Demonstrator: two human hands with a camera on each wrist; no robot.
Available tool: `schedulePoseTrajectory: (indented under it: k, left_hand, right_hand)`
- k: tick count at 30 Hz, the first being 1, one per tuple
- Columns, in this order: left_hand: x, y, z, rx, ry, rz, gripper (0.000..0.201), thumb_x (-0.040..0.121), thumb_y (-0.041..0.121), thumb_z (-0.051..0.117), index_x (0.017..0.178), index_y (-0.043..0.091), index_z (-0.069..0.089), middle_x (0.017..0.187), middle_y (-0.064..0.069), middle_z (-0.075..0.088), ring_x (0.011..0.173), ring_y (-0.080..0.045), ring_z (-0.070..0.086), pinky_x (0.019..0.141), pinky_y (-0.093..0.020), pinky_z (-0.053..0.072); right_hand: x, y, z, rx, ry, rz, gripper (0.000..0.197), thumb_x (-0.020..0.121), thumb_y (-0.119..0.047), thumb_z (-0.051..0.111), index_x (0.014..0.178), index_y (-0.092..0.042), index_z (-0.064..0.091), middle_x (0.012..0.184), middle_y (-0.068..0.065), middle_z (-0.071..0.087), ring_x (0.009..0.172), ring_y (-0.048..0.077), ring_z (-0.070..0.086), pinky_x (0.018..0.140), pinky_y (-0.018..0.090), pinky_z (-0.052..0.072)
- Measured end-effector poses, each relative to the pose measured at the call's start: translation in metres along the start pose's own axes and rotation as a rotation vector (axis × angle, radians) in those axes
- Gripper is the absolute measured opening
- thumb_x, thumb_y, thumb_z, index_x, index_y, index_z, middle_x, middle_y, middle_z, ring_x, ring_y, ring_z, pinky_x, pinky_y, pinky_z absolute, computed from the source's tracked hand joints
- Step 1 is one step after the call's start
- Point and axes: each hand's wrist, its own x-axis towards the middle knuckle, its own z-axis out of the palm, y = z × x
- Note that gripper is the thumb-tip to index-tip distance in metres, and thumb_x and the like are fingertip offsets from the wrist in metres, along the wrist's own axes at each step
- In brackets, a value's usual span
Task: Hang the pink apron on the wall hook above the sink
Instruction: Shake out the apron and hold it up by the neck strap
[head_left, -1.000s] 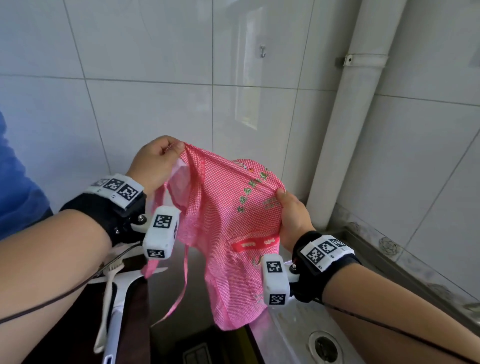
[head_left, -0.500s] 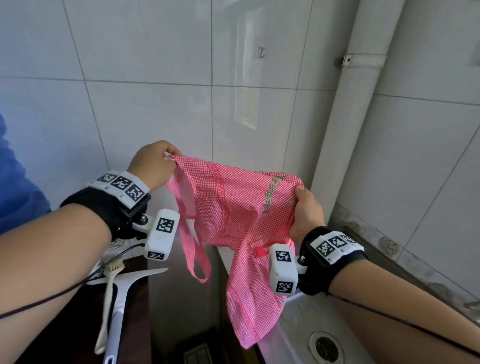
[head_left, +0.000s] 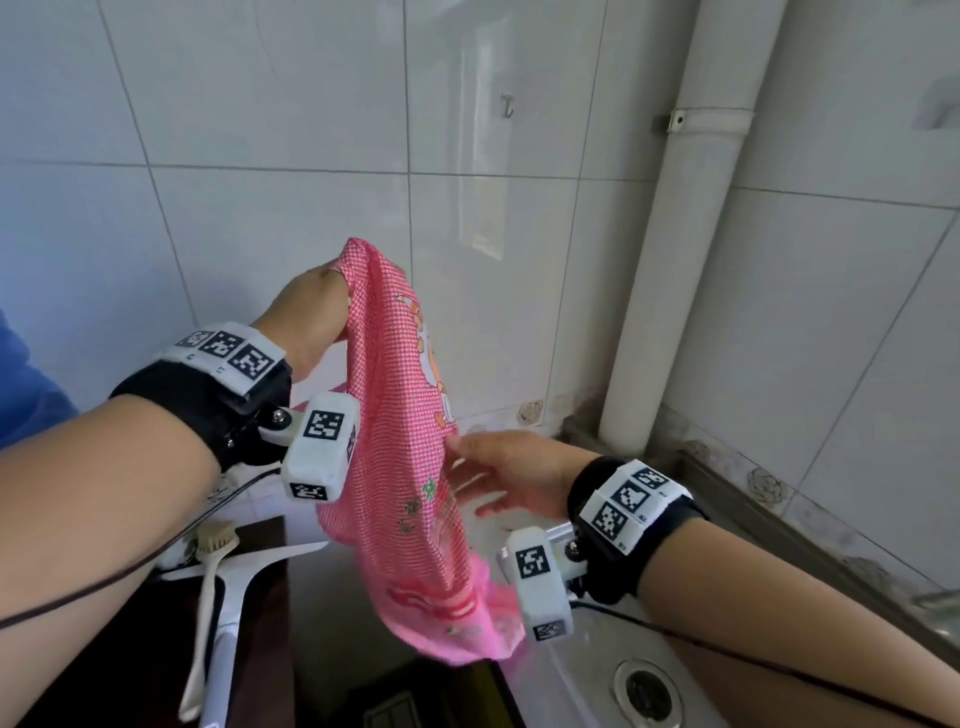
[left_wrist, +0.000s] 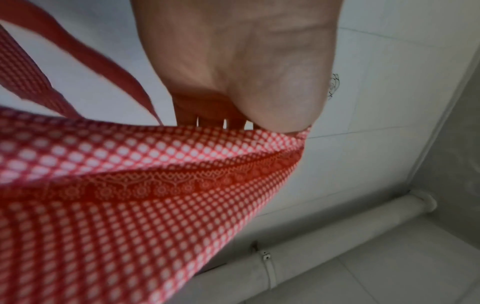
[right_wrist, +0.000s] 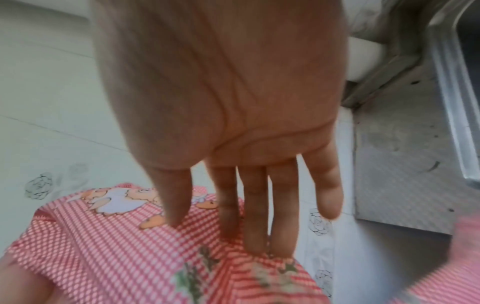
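While pinched by left hand (head_left: 311, 317): pink apron (head_left: 405, 467) lengthwise downward.

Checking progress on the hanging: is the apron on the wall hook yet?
Not yet. The hook is bare; the pink apron dangles bunched from the left hand, well below it.

A dark brown countertop (head_left: 260, 649) is occupying the lower left, butting against the white tiled wall at its back edge. A pale-bristled brush (head_left: 210, 597) with a long cream handle is lying on it near that back edge, crossing a white squeegee (head_left: 234, 597) resting beside it. To the counter's right, a steel sink (head_left: 587, 670) is showing its drain (head_left: 645, 688).
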Motion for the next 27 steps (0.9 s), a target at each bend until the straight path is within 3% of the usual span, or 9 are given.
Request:
schedulePoseTrajectory:
  k: [3, 5, 7, 12, 15, 17, 19, 24, 27]
  left_hand:
    - [-0.006, 0.009, 0.001, -0.164, -0.138, 0.016, 0.030, 0.092, 0.007, 0.039, 0.099, 0.004, 0.068, 0.088, -0.009, 0.067, 0.088, -0.024, 0.064, 0.078, -0.029, 0.057]
    - [-0.006, 0.010, -0.001, -0.292, -0.255, 0.044, 0.029, 0.087, 0.007, 0.045, 0.095, 0.008, 0.073, 0.095, -0.011, 0.071, 0.094, -0.027, 0.066, 0.092, -0.038, 0.054]
    - [-0.004, 0.012, -0.003, -0.388, -0.311, 0.048, 0.028, 0.092, 0.011, 0.043, 0.092, 0.009, 0.071, 0.091, -0.008, 0.071, 0.089, -0.024, 0.066, 0.088, -0.037, 0.053]
    - [-0.008, 0.022, 0.006, -0.483, -0.445, 0.044, 0.036, 0.099, 0.032, 0.040, 0.093, 0.011, 0.068, 0.091, -0.006, 0.070, 0.087, -0.022, 0.067, 0.084, -0.036, 0.056]
    - [-0.016, 0.028, 0.017, -0.458, -0.480, 0.024, 0.040, 0.096, 0.039, 0.044, 0.099, 0.007, 0.068, 0.092, -0.009, 0.071, 0.087, -0.023, 0.070, 0.085, -0.038, 0.057]
    - [-0.018, 0.026, 0.022, -0.412, -0.418, 0.020, 0.029, 0.085, 0.029, 0.060, 0.095, 0.003, 0.069, 0.088, -0.010, 0.074, 0.090, -0.031, 0.068, 0.088, -0.041, 0.055]
    - [-0.020, 0.022, 0.020, -0.288, -0.374, 0.066, 0.012, 0.082, 0.016, 0.061, 0.077, 0.011, 0.071, 0.071, -0.003, 0.072, 0.076, -0.026, 0.062, 0.075, -0.036, 0.051]
    - [-0.013, 0.003, 0.004, 0.193, -0.334, 0.210, 0.027, 0.083, -0.004, 0.064, 0.093, 0.020, 0.071, 0.072, -0.001, 0.056, 0.060, -0.008, 0.055, 0.052, -0.019, 0.046]
    - [-0.005, -0.009, 0.000, 0.169, -0.140, 0.226, 0.022, 0.087, 0.003, 0.063, 0.092, 0.023, 0.070, 0.072, 0.003, 0.058, 0.060, -0.002, 0.057, 0.056, -0.018, 0.052]
  right_hand:
    - [0.002, -0.015, -0.005, 0.031, 0.264, -0.042, 0.028, 0.093, -0.044, 0.051, 0.095, -0.018, 0.062, 0.081, 0.000, 0.066, 0.075, 0.016, 0.062, 0.079, 0.035, 0.042]
    - [0.004, -0.021, -0.009, 0.046, 0.432, -0.063, 0.027, 0.094, -0.040, 0.050, 0.108, -0.018, 0.056, 0.088, 0.003, 0.062, 0.078, 0.018, 0.060, 0.076, 0.035, 0.045]
    - [0.003, -0.027, -0.015, 0.048, 0.528, -0.081, 0.035, 0.094, -0.039, 0.050, 0.123, -0.021, 0.051, 0.098, 0.005, 0.061, 0.087, 0.020, 0.059, 0.079, 0.036, 0.047]
    - [0.002, -0.037, -0.016, 0.054, 0.432, -0.154, 0.068, 0.085, -0.064, 0.049, 0.143, -0.031, 0.036, 0.133, 0.000, 0.052, 0.123, 0.022, 0.049, 0.100, 0.043, 0.034]
    - [0.000, -0.042, -0.007, 0.015, 0.366, -0.260, 0.036, 0.092, -0.040, 0.055, 0.125, -0.024, 0.055, 0.115, -0.002, 0.063, 0.102, 0.011, 0.057, 0.083, 0.026, 0.039]
    - [-0.001, -0.048, -0.006, -0.035, 0.508, -0.315, 0.015, 0.093, -0.016, 0.053, 0.100, -0.013, 0.066, 0.095, 0.004, 0.067, 0.075, 0.004, 0.060, 0.065, 0.018, 0.043]
    - [-0.003, -0.052, -0.013, 0.118, 0.683, -0.341, 0.023, 0.092, -0.001, 0.043, 0.085, -0.012, 0.062, 0.081, 0.006, 0.064, 0.062, 0.008, 0.059, 0.054, 0.015, 0.046]
    - [-0.024, -0.059, -0.044, 0.435, 0.828, -0.403, 0.019, 0.098, -0.015, 0.045, 0.096, -0.011, 0.064, 0.073, 0.001, 0.059, 0.063, 0.013, 0.053, 0.056, 0.022, 0.049]
    - [-0.027, -0.064, -0.058, 0.410, 0.923, -0.367, 0.032, 0.092, -0.045, 0.054, 0.094, -0.015, 0.065, 0.079, 0.003, 0.059, 0.069, 0.017, 0.055, 0.065, 0.028, 0.047]
